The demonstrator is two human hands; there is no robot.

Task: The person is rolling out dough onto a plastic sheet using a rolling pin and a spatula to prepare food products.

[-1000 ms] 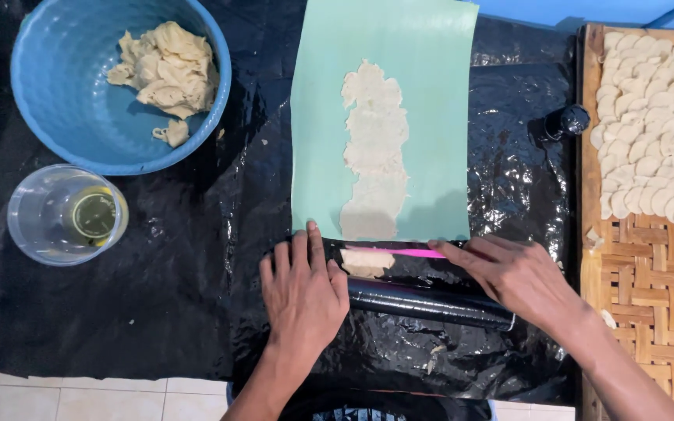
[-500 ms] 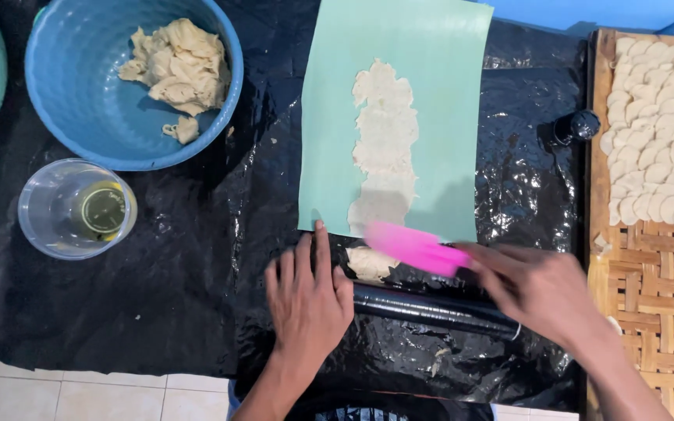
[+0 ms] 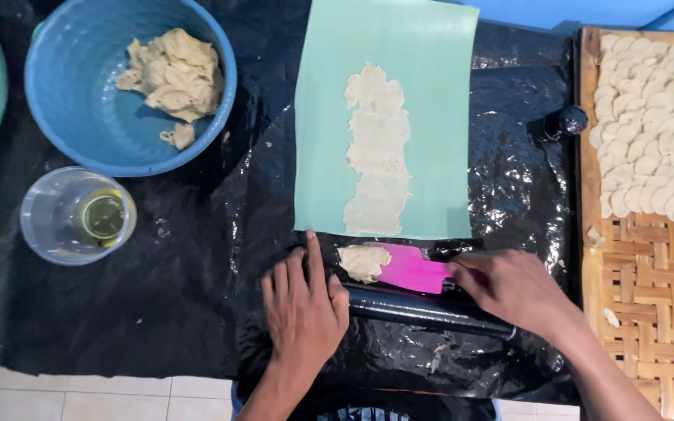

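My right hand [image 3: 512,290] grips a pink scraper [image 3: 411,267] whose flat blade lies against a small lump of pale dough [image 3: 362,261] on the black plastic sheet [image 3: 157,296]. My left hand [image 3: 303,308] rests flat on the sheet with fingers apart, its thumb side against a black rolling pin [image 3: 423,310] that lies across in front of me. Just beyond the lump, a light green mat [image 3: 431,101] carries a long thin strip of rolled dough [image 3: 377,152].
A blue bowl [image 3: 64,101] with dough chunks [image 3: 173,74] sits at the far left. A clear cup [image 3: 76,216] with yellowish oil stands below it. A woven bamboo tray [image 3: 641,296] with several cut dough pieces [image 3: 657,125] fills the right side. A small black bottle cap [image 3: 565,121] lies beside it.
The pink scraper has turned from edge-on to flat and slid left under the dough lump. My right hand moved slightly with it; my left hand stayed put.
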